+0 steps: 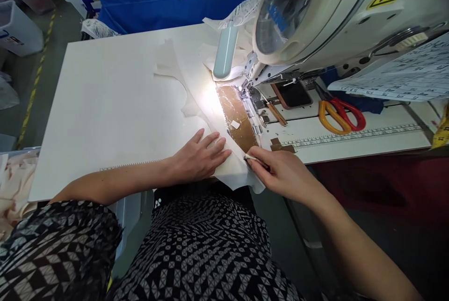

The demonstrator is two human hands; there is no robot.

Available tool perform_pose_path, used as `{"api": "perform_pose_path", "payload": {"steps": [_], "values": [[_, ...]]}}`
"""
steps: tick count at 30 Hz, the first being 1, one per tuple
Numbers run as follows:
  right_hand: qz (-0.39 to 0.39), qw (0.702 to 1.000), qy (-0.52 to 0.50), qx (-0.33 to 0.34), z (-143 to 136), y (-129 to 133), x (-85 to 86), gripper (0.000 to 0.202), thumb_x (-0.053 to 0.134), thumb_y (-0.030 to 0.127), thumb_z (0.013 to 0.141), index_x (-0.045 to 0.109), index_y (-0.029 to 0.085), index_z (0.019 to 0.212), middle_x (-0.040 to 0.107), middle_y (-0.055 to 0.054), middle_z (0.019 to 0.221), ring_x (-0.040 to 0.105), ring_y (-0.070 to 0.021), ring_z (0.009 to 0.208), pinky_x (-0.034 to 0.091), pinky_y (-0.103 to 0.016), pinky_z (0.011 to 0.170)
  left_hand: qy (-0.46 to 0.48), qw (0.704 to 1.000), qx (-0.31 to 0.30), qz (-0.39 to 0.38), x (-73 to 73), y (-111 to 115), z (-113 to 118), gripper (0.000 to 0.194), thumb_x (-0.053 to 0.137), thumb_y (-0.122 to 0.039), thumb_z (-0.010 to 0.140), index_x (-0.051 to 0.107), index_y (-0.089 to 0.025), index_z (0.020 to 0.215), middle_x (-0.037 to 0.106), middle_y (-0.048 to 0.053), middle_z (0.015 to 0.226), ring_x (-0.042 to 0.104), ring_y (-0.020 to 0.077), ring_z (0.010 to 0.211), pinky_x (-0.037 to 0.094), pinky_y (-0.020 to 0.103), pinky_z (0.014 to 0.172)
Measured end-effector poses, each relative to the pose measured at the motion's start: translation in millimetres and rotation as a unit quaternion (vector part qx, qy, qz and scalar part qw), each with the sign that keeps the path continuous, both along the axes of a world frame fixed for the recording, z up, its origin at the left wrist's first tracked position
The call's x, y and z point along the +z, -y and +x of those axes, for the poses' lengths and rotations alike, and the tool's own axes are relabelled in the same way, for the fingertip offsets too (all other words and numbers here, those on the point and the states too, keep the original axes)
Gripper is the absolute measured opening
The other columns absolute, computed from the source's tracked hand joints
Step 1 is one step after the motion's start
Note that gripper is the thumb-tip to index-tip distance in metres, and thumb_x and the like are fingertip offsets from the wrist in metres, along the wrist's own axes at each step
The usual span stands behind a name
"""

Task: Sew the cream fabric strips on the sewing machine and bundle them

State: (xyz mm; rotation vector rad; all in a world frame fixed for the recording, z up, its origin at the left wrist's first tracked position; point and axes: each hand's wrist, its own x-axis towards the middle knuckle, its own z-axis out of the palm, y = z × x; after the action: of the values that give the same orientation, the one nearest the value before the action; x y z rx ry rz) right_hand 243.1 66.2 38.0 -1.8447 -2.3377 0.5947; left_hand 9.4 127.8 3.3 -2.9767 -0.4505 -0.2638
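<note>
My left hand (205, 157) lies flat with its fingers spread on a pale, sheer cut piece of fabric (229, 170). This piece runs from the table's middle toward me, and its end hangs over the front edge. At the fabric's right edge my right hand (277, 167) is closed in a pinch. Between its thumb and fingers shows a small, narrow whitish thing with a dark part behind it; its kind cannot be made out. Just beyond both hands is the sewing machine's lit needle area (244, 90), with a brown taped patch (240, 123) on the bed.
The sewing machine head (336, 15) overhangs the right side. Scissors (342, 116) with orange and red handles, a phone (292, 94) and a wooden-handled tool (277, 113) lie beneath it. A lamp (226, 50) lights the white table (115, 104); blue cloth (150, 8) hangs behind.
</note>
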Motion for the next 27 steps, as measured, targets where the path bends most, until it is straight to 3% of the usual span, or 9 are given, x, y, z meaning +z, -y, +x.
{"api": "perform_pose_path", "payload": {"steps": [3,6,16,27], "values": [[0.018,0.996,-0.05,-0.069,-1.7,2.5,-3.0,0.021,0.038,0.036,0.091,0.041,0.024,0.073,0.05,0.002,0.054,0.049,-0.0155,0.049,0.027,-0.028,0.052,0.005,1.0,0.001,-0.002,1.0,-3.2,-2.1,0.04,0.055,-0.023,0.093,0.055,-0.012,0.132,0.055,0.016,0.137,0.048,0.0326,0.129,0.038,0.051,0.106],[0.046,0.993,-0.052,-0.091,-12.1,1.3,-8.1,0.02,0.038,0.036,0.092,0.044,0.024,0.076,0.05,0.002,0.053,0.048,-0.016,0.047,0.025,-0.028,0.052,0.004,1.0,-0.009,0.001,0.8,-5.5,-3.4,0.035,0.048,-0.017,0.097,0.055,-0.007,0.13,0.056,0.016,0.137,0.046,0.0279,0.131,0.036,0.046,0.11],[0.06,0.997,0.008,-0.057,-23.6,-3.7,-15.6,0.023,0.035,0.033,0.093,0.048,0.022,0.077,0.056,-0.001,0.055,0.051,-0.0174,0.052,0.022,-0.028,0.051,0.001,1.0,-0.013,0.015,-1.3,-1.4,0.2,0.039,0.048,-0.024,0.095,0.055,-0.011,0.131,0.059,0.016,0.133,0.05,0.0299,0.126,0.039,0.05,0.106],[0.05,0.994,0.095,0.021,-25.1,-8.0,-6.6,0.019,0.037,0.026,0.09,0.05,0.021,0.077,0.064,-0.005,0.063,0.052,-0.0173,0.053,0.018,-0.029,0.052,0.009,0.999,-0.02,0.025,-3.5,-0.9,-0.8,0.039,0.048,-0.024,0.096,0.054,-0.012,0.133,0.058,0.017,0.134,0.051,0.0312,0.126,0.041,0.05,0.103]]}}
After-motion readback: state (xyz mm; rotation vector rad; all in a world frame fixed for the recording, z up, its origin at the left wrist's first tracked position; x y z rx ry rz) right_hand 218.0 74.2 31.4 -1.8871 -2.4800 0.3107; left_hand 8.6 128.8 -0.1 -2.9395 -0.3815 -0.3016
